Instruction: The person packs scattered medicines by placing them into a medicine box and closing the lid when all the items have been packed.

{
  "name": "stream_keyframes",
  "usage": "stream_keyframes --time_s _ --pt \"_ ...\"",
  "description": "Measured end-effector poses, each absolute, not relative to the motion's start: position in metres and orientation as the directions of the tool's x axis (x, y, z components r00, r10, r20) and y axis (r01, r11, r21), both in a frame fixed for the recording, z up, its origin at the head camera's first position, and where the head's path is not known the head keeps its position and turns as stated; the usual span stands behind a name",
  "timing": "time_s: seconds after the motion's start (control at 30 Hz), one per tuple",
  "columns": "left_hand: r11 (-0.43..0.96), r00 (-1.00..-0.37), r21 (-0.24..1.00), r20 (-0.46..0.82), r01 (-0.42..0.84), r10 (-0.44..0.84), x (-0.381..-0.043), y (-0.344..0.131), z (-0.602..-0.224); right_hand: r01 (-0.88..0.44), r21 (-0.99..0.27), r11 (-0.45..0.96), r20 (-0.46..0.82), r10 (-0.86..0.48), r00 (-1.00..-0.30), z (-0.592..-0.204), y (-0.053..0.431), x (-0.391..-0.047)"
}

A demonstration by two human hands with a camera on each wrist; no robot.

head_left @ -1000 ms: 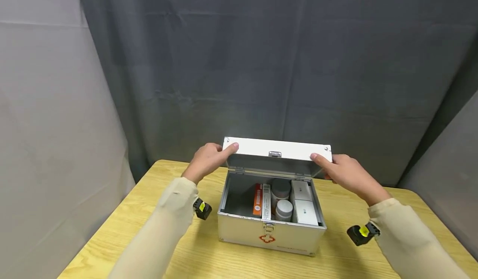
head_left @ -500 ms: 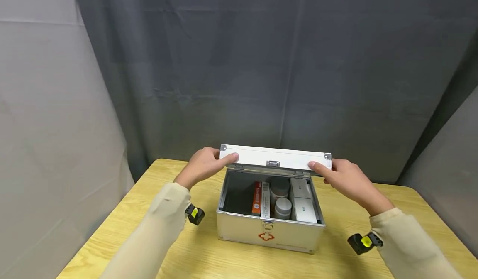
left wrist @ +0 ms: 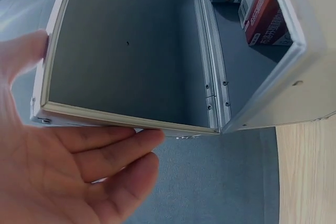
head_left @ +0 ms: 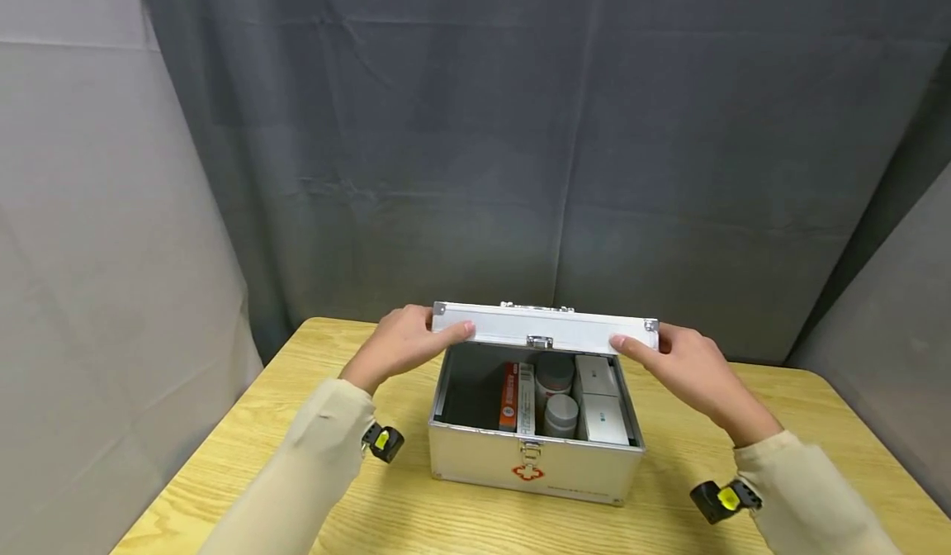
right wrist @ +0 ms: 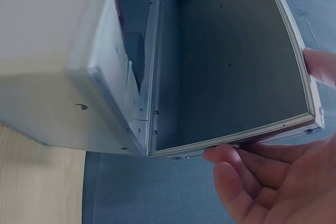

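A silver first-aid box (head_left: 537,464) with a red cross on its front stands on the table, its lid (head_left: 557,329) raised at an angle over the back. My left hand (head_left: 404,343) holds the lid's left corner, thumb on the front edge and fingers along the side in the left wrist view. At the right corner my right hand (head_left: 688,369) grips it the same way. Inside the box are an orange-and-white carton (head_left: 508,402), a white carton (head_left: 526,406), two bottles, the nearer one a white bottle (head_left: 560,415), and white boxes (head_left: 603,417) along the right wall.
The wooden table (head_left: 386,489) extends on both sides of the box. A grey curtain (head_left: 446,125) hangs behind, with pale cloth (head_left: 96,249) on the left. The box's latch (head_left: 531,449) is at the front.
Both hands have lowered the lid, which has tilted down and forward. The carrying handle on its top now shows. The contents of the box have not moved.
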State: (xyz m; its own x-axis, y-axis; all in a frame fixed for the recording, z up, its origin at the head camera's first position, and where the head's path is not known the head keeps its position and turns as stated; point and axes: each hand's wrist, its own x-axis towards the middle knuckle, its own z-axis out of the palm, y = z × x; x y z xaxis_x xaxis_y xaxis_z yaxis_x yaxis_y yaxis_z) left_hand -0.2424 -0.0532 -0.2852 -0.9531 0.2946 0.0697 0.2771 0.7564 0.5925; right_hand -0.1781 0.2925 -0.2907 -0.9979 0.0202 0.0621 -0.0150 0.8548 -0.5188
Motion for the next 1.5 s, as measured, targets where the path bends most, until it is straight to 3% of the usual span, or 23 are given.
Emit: stream_keyframes --time_s 0.43,0.93,1.5 --pt "0.73 -0.95 0.61 0.156 0.307 0.269 -0.228 -0.057 -0.304 -0.064 -0.51 0.858 0.178 0.033 -0.983 -0.311 0.29 -0.164" --pt "0.713 -0.917 0.576 0.27 0.399 0.295 -0.217 -0.054 -0.322 -0.089 -0.519 0.85 0.198 0.018 -0.98 -0.321 0.292 -0.152" --pt "0.702 -0.941 0.627 0.204 0.338 0.27 -0.197 -0.058 -0.333 -0.125 -0.473 0.872 0.242 -0.008 -0.97 -0.33 0.289 -0.137"
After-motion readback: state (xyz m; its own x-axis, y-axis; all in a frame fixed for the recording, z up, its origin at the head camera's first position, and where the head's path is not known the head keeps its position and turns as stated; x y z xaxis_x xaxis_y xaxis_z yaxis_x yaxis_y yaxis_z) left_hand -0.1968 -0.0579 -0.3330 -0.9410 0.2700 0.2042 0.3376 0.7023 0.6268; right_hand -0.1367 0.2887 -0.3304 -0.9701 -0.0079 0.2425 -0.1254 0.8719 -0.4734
